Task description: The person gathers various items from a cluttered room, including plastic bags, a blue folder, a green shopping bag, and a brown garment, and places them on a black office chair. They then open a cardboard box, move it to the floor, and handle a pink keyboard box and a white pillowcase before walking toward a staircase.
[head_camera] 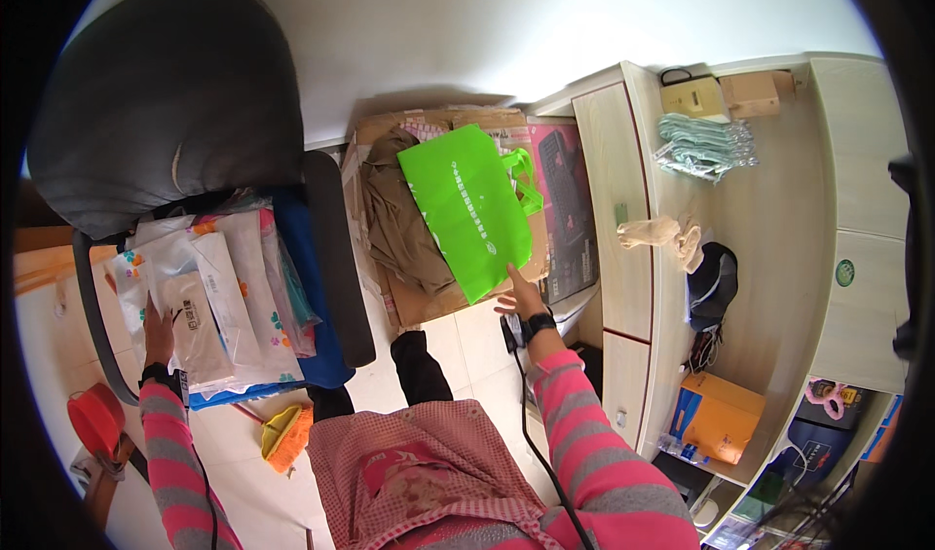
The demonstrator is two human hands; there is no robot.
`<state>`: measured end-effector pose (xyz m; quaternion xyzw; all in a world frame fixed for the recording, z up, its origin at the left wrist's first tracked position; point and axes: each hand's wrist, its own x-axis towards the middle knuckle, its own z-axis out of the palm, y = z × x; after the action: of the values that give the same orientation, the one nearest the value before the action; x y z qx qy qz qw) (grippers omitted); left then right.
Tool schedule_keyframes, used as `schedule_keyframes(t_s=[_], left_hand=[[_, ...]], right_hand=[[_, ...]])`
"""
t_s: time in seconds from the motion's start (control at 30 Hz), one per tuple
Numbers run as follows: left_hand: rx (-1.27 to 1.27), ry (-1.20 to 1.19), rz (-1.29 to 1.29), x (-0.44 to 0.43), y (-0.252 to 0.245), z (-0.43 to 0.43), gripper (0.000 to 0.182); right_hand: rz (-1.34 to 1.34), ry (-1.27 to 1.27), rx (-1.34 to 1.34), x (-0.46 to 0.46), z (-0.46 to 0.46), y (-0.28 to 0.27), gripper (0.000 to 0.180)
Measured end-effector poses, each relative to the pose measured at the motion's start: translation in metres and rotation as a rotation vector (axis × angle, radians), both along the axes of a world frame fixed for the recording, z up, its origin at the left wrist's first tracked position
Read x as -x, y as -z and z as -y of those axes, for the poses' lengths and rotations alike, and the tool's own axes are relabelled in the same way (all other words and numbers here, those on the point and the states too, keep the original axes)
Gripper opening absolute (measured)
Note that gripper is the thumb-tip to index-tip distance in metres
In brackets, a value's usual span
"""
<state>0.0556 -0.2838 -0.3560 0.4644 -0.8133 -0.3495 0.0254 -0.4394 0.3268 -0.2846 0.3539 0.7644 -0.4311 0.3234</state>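
My left hand (158,335) lies against a beige packet (191,316) on a pile of plastic-wrapped packages, its fingers extended. A long white packet (225,298) lies beside that one, and a white plastic bag with coloured flower prints (263,331) is beneath them. The pile sits on the seat of a black armchair, over blue cloth (332,356). My right hand (524,300) is held with fingers apart at the lower corner of a bright green non-woven bag (471,210); whether a fingertip touches it is unclear. The bag lies flat over brown cloth (398,221) on a cardboard box (424,309).
The chair's black armrest (336,258) stands between the pile and the box. A keyboard box (566,207) adjoins a pale wooden cabinet (621,258). Its shelf holds mint-green packets (705,148), a dark cap (712,287) and an orange box (719,418). An orange broom (288,440) lies on the floor.
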Motion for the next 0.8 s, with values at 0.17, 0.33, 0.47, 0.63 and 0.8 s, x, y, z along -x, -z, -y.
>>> schedule_keyframes(t_s=[0.17,0.33,0.47,0.63,0.8], left_hand=[[-0.192,-0.149,-0.210,-0.010,-0.052,-0.006,0.049],[-0.144,-0.319,-0.308,-0.013,-0.137,-0.074,0.053],[-0.121,-0.453,-0.352,-0.018,-0.199,-0.143,0.053],[-0.206,-0.540,-0.396,-0.011,-0.232,-0.201,0.052],[-0.260,-0.591,-0.525,-0.024,-0.247,-0.215,0.047]], right_hand=[[0.034,0.169,0.370,0.003,0.008,0.048,0.048],[-0.493,0.215,0.607,-0.003,0.018,-0.028,0.033],[-0.951,-0.402,0.079,0.000,-0.016,-0.174,0.024],[-0.804,-1.079,-0.719,-0.011,-0.019,-0.268,0.024],[-1.215,-0.957,-0.518,-0.021,0.014,-0.308,0.025]])
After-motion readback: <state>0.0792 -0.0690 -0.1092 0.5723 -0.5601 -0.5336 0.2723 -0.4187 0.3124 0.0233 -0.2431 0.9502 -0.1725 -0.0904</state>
